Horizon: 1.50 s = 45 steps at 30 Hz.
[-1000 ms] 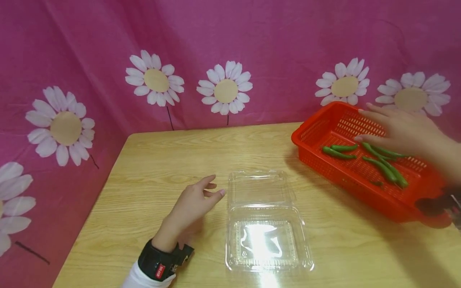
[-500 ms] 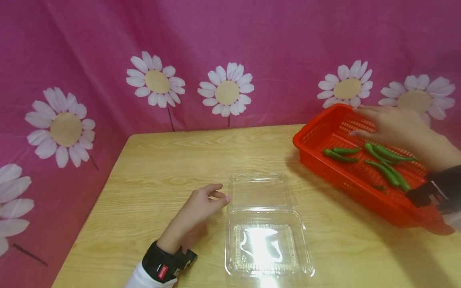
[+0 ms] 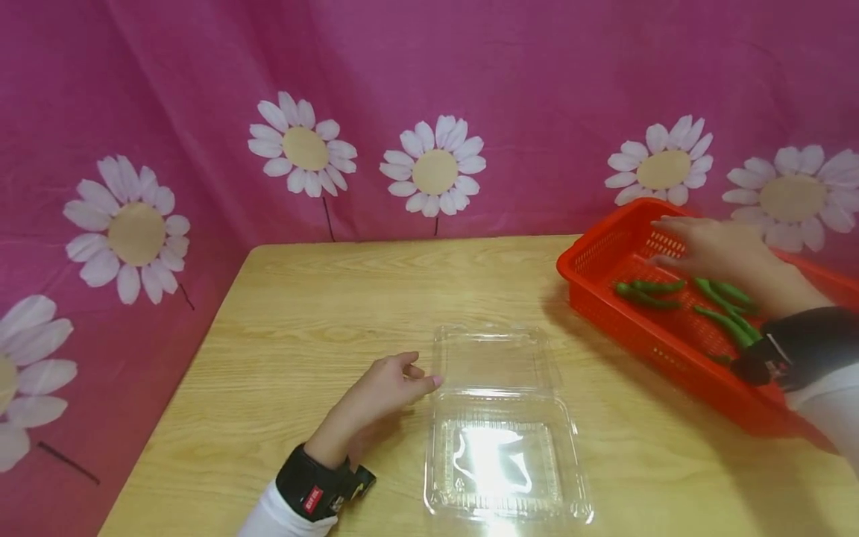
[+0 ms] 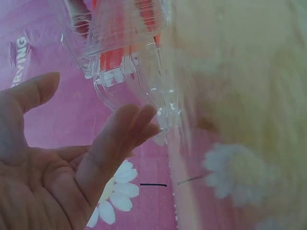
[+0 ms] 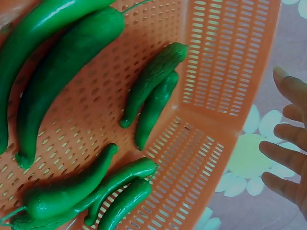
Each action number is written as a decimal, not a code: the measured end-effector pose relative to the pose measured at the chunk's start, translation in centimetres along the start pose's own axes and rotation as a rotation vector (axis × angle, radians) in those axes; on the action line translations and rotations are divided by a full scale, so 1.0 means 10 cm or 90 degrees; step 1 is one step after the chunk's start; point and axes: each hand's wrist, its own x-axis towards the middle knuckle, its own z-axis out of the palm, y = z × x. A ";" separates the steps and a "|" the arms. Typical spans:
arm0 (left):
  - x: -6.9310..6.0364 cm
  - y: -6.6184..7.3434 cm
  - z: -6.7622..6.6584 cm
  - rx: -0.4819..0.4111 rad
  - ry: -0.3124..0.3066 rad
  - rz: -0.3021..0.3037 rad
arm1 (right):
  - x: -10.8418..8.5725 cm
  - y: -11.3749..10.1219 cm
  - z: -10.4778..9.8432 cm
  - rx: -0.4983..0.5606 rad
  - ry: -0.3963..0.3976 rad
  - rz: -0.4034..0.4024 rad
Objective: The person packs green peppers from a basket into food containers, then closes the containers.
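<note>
My left hand [image 3: 384, 386] is just left of the hinge of a clear plastic clamshell box [image 3: 506, 466], which lies unfolded on the table. Its fingers are loosely bent and hold nothing; in the left wrist view the hand [image 4: 62, 177] shows its palm, thumb spread apart. Whether a fingertip touches the box, I cannot tell. Over the far part of a red plastic basket [image 3: 644, 350] hovers my right hand [image 3: 728, 257], fingers extended and nothing in them. Several green chili peppers [image 3: 647, 298] lie on the basket's floor, seen closely as long peppers [image 5: 72, 76] in the right wrist view.
A pale wooden table [image 3: 322, 298] carries the box and the basket. Behind it hangs a magenta cloth [image 3: 537, 89] printed with white daisies. The basket's raised walls surround the peppers, and its near end reaches toward the right edge of the head view.
My right hand has dropped slightly and shifted a little left over the basket. The left hand has edged right and nearer to the box. The head view has turned a little.
</note>
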 end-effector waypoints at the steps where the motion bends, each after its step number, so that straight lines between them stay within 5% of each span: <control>1: 0.00 -0.02 0.00 -0.005 -0.014 0.001 | 0.01 0.00 0.02 -0.006 -0.003 0.000; 6: 0.00 -0.08 0.02 -0.144 -0.073 -0.027 | 0.06 -0.01 0.09 -0.023 -0.007 -0.004; 11: -0.01 -0.11 0.06 -0.277 -0.092 -0.071 | 0.12 -0.02 0.19 0.001 -0.030 -0.001; 18: 0.03 -0.18 0.10 -0.277 -0.149 -0.036 | 0.19 0.05 0.41 0.105 -0.066 -0.028; 23: 0.05 -0.20 0.12 -0.270 -0.171 -0.019 | 0.23 0.11 0.56 0.122 -0.108 -0.056; 38: 0.14 -0.16 0.16 -0.234 -0.158 -0.017 | 0.28 0.21 0.68 0.138 -0.148 -0.081; 45: 0.16 -0.16 0.19 -0.264 -0.136 -0.027 | 0.29 0.19 0.71 0.132 -0.148 -0.107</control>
